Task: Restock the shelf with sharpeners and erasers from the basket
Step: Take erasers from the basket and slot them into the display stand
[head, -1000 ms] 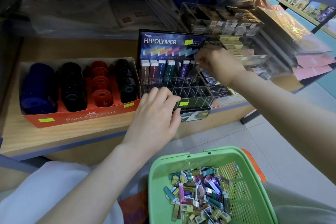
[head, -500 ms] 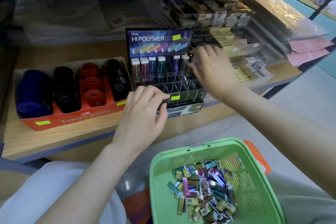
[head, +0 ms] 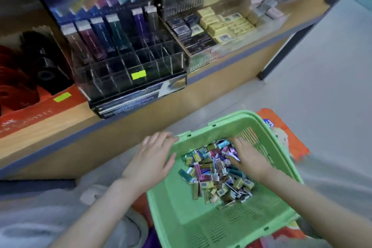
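A green plastic basket [head: 189,219] sits low in front of me with a heap of small wrapped erasers [head: 213,175] in several colours. My left hand [head: 153,159] rests on the basket's near-left rim, fingers spread and fairly straight. My right hand [head: 247,157] lies on the eraser heap at its right side, fingertips down among the erasers; whether it pinches one is hidden. On the shelf stands a clear HI-POLYMER display rack [head: 124,60] with several tall eraser sticks in its back row and unfilled front cells.
A red Faber-Castell box [head: 30,94] of round sharpeners sits left of the rack. Clear bins of yellow and dark boxed erasers [head: 217,28] stand to the right. The wooden shelf edge [head: 141,121] runs between rack and basket. An orange bag [head: 281,133] lies behind the basket.
Both hands left the display rack and came down to the basket. My left hand now lies on the rim and my right hand is in the erasers. The view tilted down.
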A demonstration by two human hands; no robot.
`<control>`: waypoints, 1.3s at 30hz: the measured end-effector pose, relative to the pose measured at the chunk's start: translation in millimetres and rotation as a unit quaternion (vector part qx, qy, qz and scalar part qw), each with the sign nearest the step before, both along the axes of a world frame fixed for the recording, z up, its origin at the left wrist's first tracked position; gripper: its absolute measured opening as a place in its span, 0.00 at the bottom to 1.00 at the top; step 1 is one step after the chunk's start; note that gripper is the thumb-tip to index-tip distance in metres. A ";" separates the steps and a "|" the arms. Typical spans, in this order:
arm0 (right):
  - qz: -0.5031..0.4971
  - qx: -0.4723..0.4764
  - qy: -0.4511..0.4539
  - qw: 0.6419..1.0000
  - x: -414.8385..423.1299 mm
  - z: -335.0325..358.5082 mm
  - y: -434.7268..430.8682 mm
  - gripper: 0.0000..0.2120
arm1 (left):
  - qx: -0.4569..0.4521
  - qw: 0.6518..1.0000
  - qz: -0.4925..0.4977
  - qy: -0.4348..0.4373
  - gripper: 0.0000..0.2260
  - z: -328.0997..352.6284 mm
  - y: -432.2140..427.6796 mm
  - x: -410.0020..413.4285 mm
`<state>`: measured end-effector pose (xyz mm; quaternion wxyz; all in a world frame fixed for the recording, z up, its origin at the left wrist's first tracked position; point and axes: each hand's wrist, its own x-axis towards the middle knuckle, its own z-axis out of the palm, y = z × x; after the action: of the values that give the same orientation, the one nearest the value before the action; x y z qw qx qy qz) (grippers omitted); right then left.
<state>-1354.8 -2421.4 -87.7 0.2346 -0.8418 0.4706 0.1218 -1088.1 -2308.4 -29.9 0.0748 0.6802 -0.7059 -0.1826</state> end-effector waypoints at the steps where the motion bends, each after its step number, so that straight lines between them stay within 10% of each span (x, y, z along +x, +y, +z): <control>1: -0.015 0.037 0.018 0.999 -3.0 -16.2 2.2 0.26 | 0.025 1.000 0.006 0.005 0.20 -8.1 -4.6 -3.0; 13: -0.127 0.235 0.014 0.964 27.3 -127.1 25.1 0.46 | 0.017 0.997 0.071 -0.032 0.19 -68.4 -31.2 -17.1; 26: -0.198 0.240 -0.041 0.949 32.5 -149.7 12.9 0.16 | -0.145 0.983 -0.013 0.112 0.11 -106.1 -10.6 -75.5; 30: -0.224 0.283 -0.072 0.930 14.3 -146.7 8.7 0.10 | 0.065 0.990 0.017 0.121 0.11 -133.6 -9.3 -98.9; 34: -0.274 0.269 -0.118 0.916 -0.5 -135.3 -0.9 0.08 | 0.257 0.909 0.277 0.174 0.18 -184.2 -16.6 -105.1; 39: -0.283 0.254 -0.174 0.908 -5.3 -123.8 -3.4 0.06 | 0.335 0.849 0.372 0.169 0.26 -232.7 -26.5 -109.3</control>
<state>-1360.2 -2424.8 -211.6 0.5436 -0.5928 0.5940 0.0172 -1197.4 -2335.0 -262.6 0.0229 0.8340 -0.2726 -0.4791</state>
